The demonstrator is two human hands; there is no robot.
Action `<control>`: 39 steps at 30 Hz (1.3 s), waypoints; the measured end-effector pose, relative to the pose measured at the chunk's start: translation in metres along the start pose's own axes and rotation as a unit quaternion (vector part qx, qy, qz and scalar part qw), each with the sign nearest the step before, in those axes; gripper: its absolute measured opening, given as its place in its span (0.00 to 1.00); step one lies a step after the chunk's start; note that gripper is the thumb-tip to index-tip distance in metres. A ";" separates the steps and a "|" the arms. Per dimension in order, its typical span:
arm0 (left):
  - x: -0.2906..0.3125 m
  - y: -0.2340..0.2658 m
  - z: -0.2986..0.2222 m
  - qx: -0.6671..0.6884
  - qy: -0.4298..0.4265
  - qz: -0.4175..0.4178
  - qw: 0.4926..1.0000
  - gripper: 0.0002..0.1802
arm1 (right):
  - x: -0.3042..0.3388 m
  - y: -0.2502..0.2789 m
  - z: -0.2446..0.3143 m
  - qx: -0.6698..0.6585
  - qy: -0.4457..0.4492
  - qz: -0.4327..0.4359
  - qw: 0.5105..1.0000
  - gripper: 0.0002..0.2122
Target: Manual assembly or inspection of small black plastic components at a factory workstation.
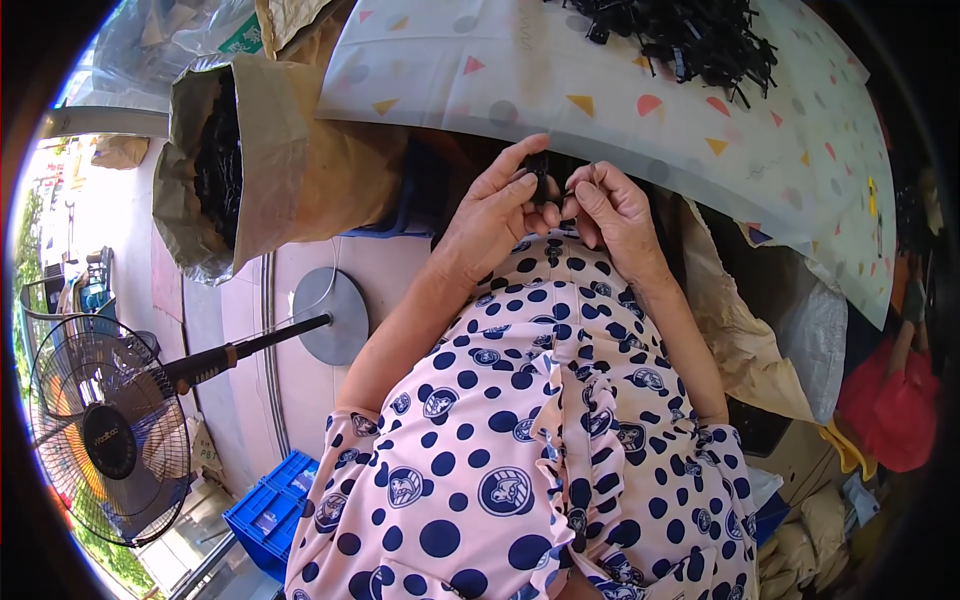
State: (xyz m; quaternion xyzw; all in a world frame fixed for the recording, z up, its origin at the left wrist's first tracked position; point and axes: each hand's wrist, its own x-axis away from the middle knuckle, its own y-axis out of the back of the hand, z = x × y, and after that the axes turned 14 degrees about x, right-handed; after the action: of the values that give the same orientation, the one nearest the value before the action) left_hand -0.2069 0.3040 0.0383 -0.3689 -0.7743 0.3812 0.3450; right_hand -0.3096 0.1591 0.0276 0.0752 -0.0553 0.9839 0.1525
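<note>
In front of my chest, below the near edge of the table, my left hand (500, 197) pinches a small black plastic part (541, 178) between thumb and fingers. Close beside it on the right, my right hand (614, 212) is closed, thumb against the curled fingers. Whatever that hand pinches is too small and too hidden to name. Past my hands, a heap of similar small black plastic parts (690, 45) lies on the table's patterned white cover (480, 75).
An open brown paper sack (290, 150) with black pieces inside stands at the left. Beyond it are a standing fan (110, 440) and a blue crate (265, 515). Crumpled brown paper (740, 325) hangs at the right, near a person in red (890, 410).
</note>
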 end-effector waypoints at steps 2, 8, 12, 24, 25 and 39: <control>0.002 -0.004 0.000 -0.008 0.023 0.016 1.000 0.22 | -0.003 0.004 -0.002 -0.052 -0.010 0.010 0.999 0.09; 0.002 -0.007 0.002 -0.049 0.081 0.075 0.993 0.23 | -0.003 0.007 0.005 -0.172 -0.044 0.078 0.981 0.10; 0.002 -0.014 0.003 -0.127 0.080 0.060 0.987 0.22 | -0.004 0.006 -0.006 -0.146 -0.039 0.051 0.987 0.10; -0.001 -0.007 0.011 -0.393 -0.169 0.016 0.904 0.20 | 0.008 -0.011 0.021 0.040 -0.040 0.004 0.998 0.20; -0.002 -0.006 0.012 -0.353 -0.179 0.000 0.918 0.20 | 0.009 -0.013 0.026 0.047 -0.045 0.025 0.998 0.21; 0.003 -0.019 0.014 -0.440 -0.229 0.001 0.868 0.20 | 0.005 -0.023 0.017 0.003 -0.031 -0.005 0.999 0.12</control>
State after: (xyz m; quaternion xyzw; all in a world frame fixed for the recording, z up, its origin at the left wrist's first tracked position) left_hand -0.2257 0.2928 0.0487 -0.3855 -0.9188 0.0750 -0.0400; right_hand -0.3046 0.1800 0.0475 0.1069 -0.0566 0.9804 0.1558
